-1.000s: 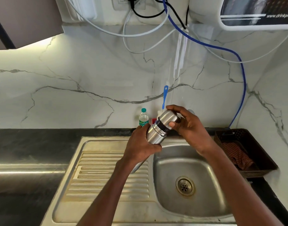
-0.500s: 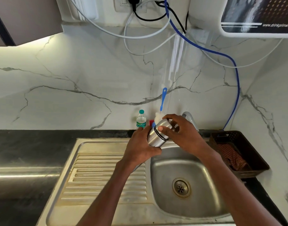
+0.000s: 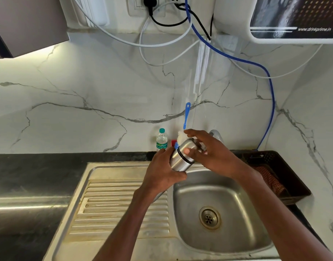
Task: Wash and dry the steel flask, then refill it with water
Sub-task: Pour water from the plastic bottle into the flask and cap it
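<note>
Since the earlier frames, both hands and the steel flask [image 3: 182, 156] have shifted slightly toward the back edge of the sink [image 3: 124, 172]. Right hand [image 3: 212, 153]: thumb and fingers curl round the flask's cap [image 3: 189, 146], clamped on it. Left hand [image 3: 164, 171]: fingers wrapped tight round the flask body below the black ring. Flask is tilted, cap end up toward the wall, held over the rear left corner of the basin [image 3: 226, 200]. Behind it at the counter's back edge: small plastic bottle [image 3: 161, 140] and blue-handled brush [image 3: 186, 115]. Dark tray [image 3: 292, 170] sits right of the sink.
</note>
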`<state>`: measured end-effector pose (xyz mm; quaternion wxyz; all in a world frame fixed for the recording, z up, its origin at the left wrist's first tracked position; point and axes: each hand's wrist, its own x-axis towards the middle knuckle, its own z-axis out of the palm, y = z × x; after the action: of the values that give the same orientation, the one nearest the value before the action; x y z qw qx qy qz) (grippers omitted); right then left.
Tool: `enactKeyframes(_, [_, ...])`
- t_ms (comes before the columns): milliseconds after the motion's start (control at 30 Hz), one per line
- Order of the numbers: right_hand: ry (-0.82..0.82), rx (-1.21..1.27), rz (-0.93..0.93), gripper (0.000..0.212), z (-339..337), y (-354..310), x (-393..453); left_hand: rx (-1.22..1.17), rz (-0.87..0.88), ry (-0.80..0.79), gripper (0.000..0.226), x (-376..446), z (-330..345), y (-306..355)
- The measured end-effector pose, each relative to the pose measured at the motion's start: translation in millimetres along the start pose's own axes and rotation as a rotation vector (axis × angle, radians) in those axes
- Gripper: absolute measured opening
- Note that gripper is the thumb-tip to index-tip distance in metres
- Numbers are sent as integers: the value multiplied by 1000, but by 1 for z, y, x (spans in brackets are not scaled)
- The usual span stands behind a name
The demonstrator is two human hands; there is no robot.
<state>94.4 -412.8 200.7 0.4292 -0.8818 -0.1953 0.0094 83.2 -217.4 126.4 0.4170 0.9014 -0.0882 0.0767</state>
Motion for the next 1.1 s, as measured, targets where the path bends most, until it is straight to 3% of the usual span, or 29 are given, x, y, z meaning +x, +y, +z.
enactKeyframes(133, [124, -110, 8, 34, 2, -6, 0, -13, 4, -3, 65, 0, 0, 3])
enactKeyframes(267, [56, -90, 39, 65, -1, -9, -2, -12, 7, -10, 63, 1, -1, 5])
enactKeyframes(367, [67, -55, -43, 39, -4, -3, -4, -13, 2, -12, 62, 2, -2, 7])
enactKeyframes(433, [131, -137, -38, 35, -3, -2, -1, -5, 2, -13, 63, 2, -1, 8])
enactKeyframes(567, [111, -169, -1, 62, -8, -3, 1, -10, 2, -7, 62, 4, 1, 9])
enactKeyframes(667, [45, -61, -91, 39, -14, 1, -3, -13, 7, -6, 63, 4, 1, 11])
enactKeyframes(767, [87, -170, -65, 32, -7, 1, -1, 1, 9, -19, 65, 4, 4, 13])
enactKeyframes(900, [55, -246, 32, 61, -7, -1, 1, 50, 28, -32, 67, 3, 6, 15])
enactKeyframes(1000, [-2, -164, -73, 43, -13, 2, -3, 37, 12, -18, 64, 3, 4, 15])
enactKeyframes(1100, [58, -207, -81, 36, -8, 3, -1, 28, 7, -20, 67, 2, 4, 16])
